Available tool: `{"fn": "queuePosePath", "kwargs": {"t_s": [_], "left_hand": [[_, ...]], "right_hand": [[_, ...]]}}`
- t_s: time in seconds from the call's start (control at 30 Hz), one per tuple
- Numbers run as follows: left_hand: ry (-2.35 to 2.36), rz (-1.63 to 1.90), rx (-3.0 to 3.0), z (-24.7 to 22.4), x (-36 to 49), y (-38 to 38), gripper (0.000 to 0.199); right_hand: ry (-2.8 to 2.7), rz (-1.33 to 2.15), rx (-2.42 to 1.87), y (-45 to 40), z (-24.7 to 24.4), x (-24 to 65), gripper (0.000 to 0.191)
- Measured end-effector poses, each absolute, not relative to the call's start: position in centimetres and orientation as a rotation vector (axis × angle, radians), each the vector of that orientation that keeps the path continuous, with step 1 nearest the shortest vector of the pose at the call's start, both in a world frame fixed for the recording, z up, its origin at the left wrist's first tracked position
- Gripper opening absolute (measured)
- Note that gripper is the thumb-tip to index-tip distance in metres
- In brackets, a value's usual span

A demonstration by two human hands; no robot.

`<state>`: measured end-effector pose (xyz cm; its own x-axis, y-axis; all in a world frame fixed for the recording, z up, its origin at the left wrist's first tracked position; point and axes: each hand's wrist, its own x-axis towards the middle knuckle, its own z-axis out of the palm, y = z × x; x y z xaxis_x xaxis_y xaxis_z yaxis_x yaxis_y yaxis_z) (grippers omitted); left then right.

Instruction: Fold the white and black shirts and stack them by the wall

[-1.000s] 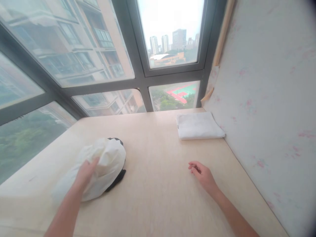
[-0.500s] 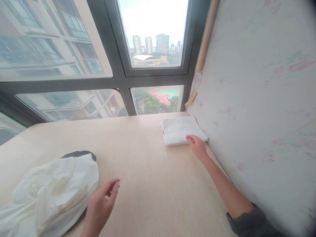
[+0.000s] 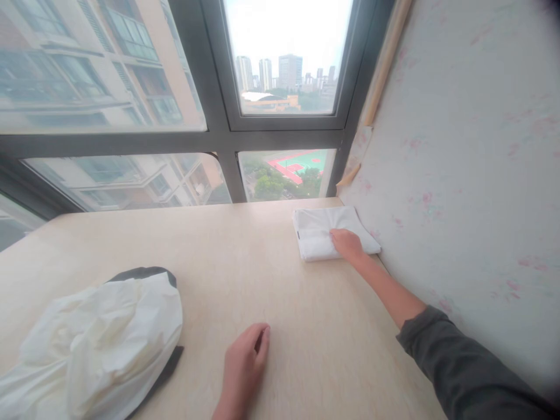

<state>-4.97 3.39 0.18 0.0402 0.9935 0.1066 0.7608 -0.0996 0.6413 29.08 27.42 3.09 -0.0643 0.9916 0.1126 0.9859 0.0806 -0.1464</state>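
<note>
A folded white cloth lies at the back right of the pale wooden surface, against the wall. My right hand is on its front part, fingers pinched on the fabric, which creases at the fingertips. My left hand is over the bare wood near the front middle, thumb and fingers brought together in a loose pinch with nothing visible between them. To its left lies a crumpled white cloth bundle with dark edging showing behind it and at its right side.
Dark window frames rise along the back edge of the wooden surface. A wall with floral paper bounds the right side, its paper torn near the window corner.
My right hand has closed on the folded cloth, wrinkling its top. My left hand has moved right, away from the crumpled bundle, and its fingers have drawn closer together. The view has shifted slightly.
</note>
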Motion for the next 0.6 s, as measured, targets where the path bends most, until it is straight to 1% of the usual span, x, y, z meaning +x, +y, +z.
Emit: {"fn": "queuePosePath", "kwargs": {"t_s": [0.13, 0.3, 0.47, 0.6], "left_hand": [[1.772, 0.766, 1.916, -0.1, -4.9, 3.5, 0.029], [1.759, 0.789, 1.911, -0.1, -4.9, 3.5, 0.030], [1.765, 0.802, 1.882, 0.1, -4.7, 3.6, 0.031], [1.770, 0.817, 1.866, 0.1, -4.8, 3.5, 0.032]], "right_hand": [[-2.167, -0.011, -2.060, 27.4, 3.7, 29.4, 0.032], [-2.217, -0.009, -2.018, 28.2, 4.7, 30.0, 0.032], [-2.212, 0.020, -2.047, 29.1, 5.3, 29.9, 0.022], [-2.133, 0.036, -2.097, 28.9, 5.9, 29.8, 0.028]]}}
